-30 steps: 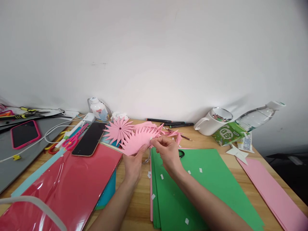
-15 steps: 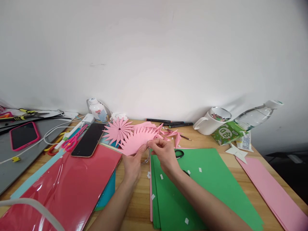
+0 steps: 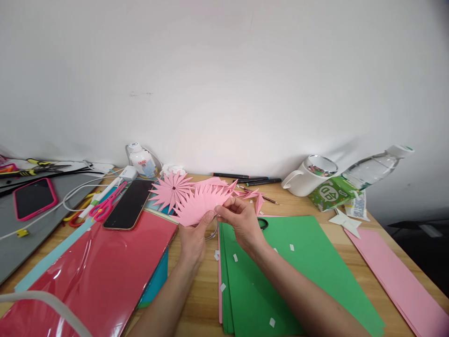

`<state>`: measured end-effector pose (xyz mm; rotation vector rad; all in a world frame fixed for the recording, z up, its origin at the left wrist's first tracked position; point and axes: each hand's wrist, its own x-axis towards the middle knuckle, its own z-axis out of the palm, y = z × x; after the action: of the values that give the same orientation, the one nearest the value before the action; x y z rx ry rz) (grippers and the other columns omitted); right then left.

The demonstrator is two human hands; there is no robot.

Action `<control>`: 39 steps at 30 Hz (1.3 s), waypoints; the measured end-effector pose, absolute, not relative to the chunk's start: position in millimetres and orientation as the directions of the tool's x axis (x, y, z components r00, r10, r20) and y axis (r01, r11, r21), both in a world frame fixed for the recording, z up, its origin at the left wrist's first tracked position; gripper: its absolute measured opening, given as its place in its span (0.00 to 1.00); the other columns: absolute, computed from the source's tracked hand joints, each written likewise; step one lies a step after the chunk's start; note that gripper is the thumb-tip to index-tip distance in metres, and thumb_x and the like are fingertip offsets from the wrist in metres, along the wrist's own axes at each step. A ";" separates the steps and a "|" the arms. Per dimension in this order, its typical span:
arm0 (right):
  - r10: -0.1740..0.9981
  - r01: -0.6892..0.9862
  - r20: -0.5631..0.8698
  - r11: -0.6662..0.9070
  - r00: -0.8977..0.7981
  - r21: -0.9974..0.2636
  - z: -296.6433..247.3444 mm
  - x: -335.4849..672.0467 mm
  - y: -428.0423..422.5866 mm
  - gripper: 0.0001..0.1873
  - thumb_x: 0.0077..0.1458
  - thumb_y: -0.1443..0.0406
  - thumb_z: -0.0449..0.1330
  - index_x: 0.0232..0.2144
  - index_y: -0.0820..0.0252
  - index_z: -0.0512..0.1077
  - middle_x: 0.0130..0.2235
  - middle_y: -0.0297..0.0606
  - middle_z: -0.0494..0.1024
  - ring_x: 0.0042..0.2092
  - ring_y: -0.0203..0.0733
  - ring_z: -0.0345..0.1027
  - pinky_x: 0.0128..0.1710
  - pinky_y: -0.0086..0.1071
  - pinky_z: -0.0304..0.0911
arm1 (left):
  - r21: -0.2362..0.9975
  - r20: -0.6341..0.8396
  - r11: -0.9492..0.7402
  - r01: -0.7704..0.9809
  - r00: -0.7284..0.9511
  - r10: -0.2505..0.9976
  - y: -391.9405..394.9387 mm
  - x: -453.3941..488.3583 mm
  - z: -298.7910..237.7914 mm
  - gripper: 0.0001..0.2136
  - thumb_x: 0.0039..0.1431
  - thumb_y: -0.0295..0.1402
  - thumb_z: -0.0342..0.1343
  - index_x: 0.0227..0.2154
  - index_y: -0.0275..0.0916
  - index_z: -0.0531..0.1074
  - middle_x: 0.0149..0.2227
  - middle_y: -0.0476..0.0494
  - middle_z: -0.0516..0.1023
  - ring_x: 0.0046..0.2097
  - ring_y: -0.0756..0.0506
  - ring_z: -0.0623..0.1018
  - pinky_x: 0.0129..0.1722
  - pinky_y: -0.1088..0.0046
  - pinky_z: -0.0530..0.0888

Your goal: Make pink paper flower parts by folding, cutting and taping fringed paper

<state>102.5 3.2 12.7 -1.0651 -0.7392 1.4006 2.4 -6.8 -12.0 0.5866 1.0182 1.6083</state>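
A pleated pink paper fan (image 3: pixel 199 203) with pointed tips spreads out between my two hands above the table. My left hand (image 3: pixel 195 234) grips its lower edge, thumb on top. At the fan's right end, my right hand (image 3: pixel 238 217) pinches the paper between thumb and fingers. Just behind lies a round pink paper rosette (image 3: pixel 173 188) with a dark centre. Pink paper scraps (image 3: pixel 257 199) are scattered to the right of the fan. Under my right forearm is a stack of green paper (image 3: pixel 298 271); a black scissors handle (image 3: pixel 263 223) shows at its far edge.
On the left are a red paper pack (image 3: pixel 94 271), a black phone (image 3: pixel 129 206) and pink scissors (image 3: pixel 107 203). A white mug (image 3: pixel 305 178), a green packet (image 3: pixel 331 194) and a tilted bottle (image 3: pixel 375 168) stand back right. Pink strips (image 3: pixel 400 281) lie at the right edge.
My right hand has shifted slightly along the fan's right end, its fingers a little more spread. The fan and my left hand have barely moved.
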 end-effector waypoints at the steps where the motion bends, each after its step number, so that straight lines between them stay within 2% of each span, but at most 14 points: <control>1: 0.978 -0.410 -0.187 -0.134 0.093 -0.902 13.7 101.7 2.9 0.21 0.27 0.58 0.75 0.17 0.60 0.67 0.21 0.27 0.70 0.23 0.31 0.64 0.25 0.28 0.68 | 0.854 -0.129 -0.045 -0.518 -0.295 0.947 -6.7 2.3 -12.8 0.26 0.34 0.34 0.72 0.41 0.37 0.76 0.43 0.39 0.82 0.49 0.38 0.79 0.54 0.58 0.72; 4: 0.974 -0.422 -0.195 -0.130 0.115 -0.897 13.3 100.1 2.5 0.21 0.27 0.58 0.74 0.18 0.60 0.67 0.22 0.27 0.70 0.24 0.31 0.64 0.26 0.29 0.69 | 0.852 -0.136 -0.044 -0.521 -0.303 0.943 -6.6 1.9 -14.3 0.26 0.34 0.34 0.72 0.41 0.35 0.75 0.42 0.38 0.82 0.47 0.38 0.79 0.54 0.58 0.72; 7: 0.985 -0.366 -0.125 -0.073 0.121 -0.928 9.2 101.3 2.6 0.18 0.31 0.59 0.73 0.20 0.59 0.68 0.22 0.28 0.71 0.25 0.32 0.65 0.27 0.29 0.69 | 0.846 -0.135 -0.045 -0.532 -0.295 0.946 -6.8 1.8 -14.3 0.26 0.35 0.34 0.72 0.41 0.36 0.76 0.43 0.39 0.82 0.46 0.39 0.80 0.53 0.58 0.72; 12: 0.989 -0.157 0.037 0.059 0.142 -0.986 6.4 104.6 -1.8 0.11 0.42 0.62 0.68 0.22 0.59 0.69 0.24 0.30 0.71 0.27 0.34 0.66 0.30 0.31 0.68 | 0.862 -0.120 -0.045 -0.505 -0.288 0.950 -7.9 2.2 -15.3 0.26 0.37 0.34 0.71 0.44 0.39 0.75 0.46 0.38 0.81 0.47 0.38 0.80 0.53 0.58 0.73; 15: 0.960 0.003 0.166 0.170 0.227 -0.985 7.5 102.5 -6.8 0.06 0.45 0.63 0.65 0.25 0.59 0.73 0.32 0.35 0.72 0.32 0.37 0.67 0.30 0.31 0.68 | 0.879 -0.074 -0.097 -0.466 -0.335 0.939 -8.7 2.8 -17.0 0.26 0.38 0.33 0.71 0.45 0.39 0.76 0.47 0.39 0.80 0.48 0.39 0.79 0.53 0.60 0.73; 17: 0.937 0.053 0.215 0.208 0.277 -0.977 7.6 99.8 -9.0 0.05 0.45 0.62 0.65 0.27 0.58 0.76 0.37 0.39 0.70 0.37 0.40 0.67 0.30 0.31 0.70 | 0.887 -0.052 -0.120 -0.445 -0.356 0.933 -9.1 3.2 -17.5 0.26 0.38 0.33 0.71 0.45 0.38 0.76 0.47 0.40 0.81 0.49 0.39 0.79 0.53 0.61 0.73; 21: 0.933 0.043 0.192 0.187 0.304 -0.981 6.7 96.5 -9.4 0.05 0.44 0.62 0.66 0.25 0.58 0.78 0.39 0.43 0.68 0.44 0.46 0.66 0.30 0.33 0.72 | 0.898 -0.040 -0.129 -0.421 -0.369 0.929 -8.9 3.7 -17.1 0.25 0.39 0.33 0.71 0.45 0.38 0.76 0.47 0.40 0.81 0.49 0.40 0.79 0.53 0.63 0.73; 25: 0.943 0.011 0.149 0.153 0.297 -0.988 6.3 97.3 -8.5 0.06 0.44 0.62 0.66 0.23 0.59 0.78 0.41 0.44 0.69 0.45 0.47 0.67 0.30 0.33 0.72 | 0.910 -0.008 -0.155 -0.384 -0.392 0.920 -9.3 3.5 -16.8 0.24 0.40 0.32 0.70 0.44 0.38 0.76 0.45 0.41 0.81 0.50 0.40 0.79 0.53 0.64 0.73; 29: 0.933 -0.010 0.154 0.166 0.326 -0.986 7.0 97.8 -8.8 0.09 0.45 0.59 0.66 0.27 0.58 0.79 0.42 0.44 0.70 0.45 0.47 0.68 0.31 0.34 0.72 | 0.916 0.001 -0.152 -0.371 -0.378 0.926 -9.9 2.7 -18.6 0.19 0.41 0.32 0.69 0.40 0.36 0.77 0.44 0.41 0.82 0.46 0.41 0.81 0.52 0.63 0.74; 34: 0.945 0.016 0.101 0.101 0.312 -0.995 10.7 97.4 -7.5 0.09 0.43 0.60 0.65 0.26 0.60 0.78 0.41 0.46 0.74 0.45 0.49 0.68 0.31 0.35 0.71 | 0.934 0.046 -0.178 -0.310 -0.388 0.921 -8.5 1.4 -23.0 0.21 0.43 0.31 0.69 0.43 0.37 0.77 0.46 0.41 0.81 0.48 0.42 0.79 0.54 0.64 0.73; 39: 0.960 0.094 0.109 0.087 0.260 -0.992 12.2 100.3 -4.3 0.06 0.44 0.63 0.63 0.24 0.62 0.76 0.35 0.42 0.76 0.41 0.47 0.70 0.43 0.43 0.67 | 0.942 0.054 -0.179 -0.283 -0.398 0.916 -7.5 1.4 -25.8 0.21 0.43 0.31 0.68 0.43 0.36 0.77 0.46 0.40 0.81 0.48 0.41 0.79 0.53 0.64 0.73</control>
<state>100.3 -4.3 12.2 -1.3089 -1.1122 0.8999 1.4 -7.5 -25.8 0.8357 1.1737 1.7197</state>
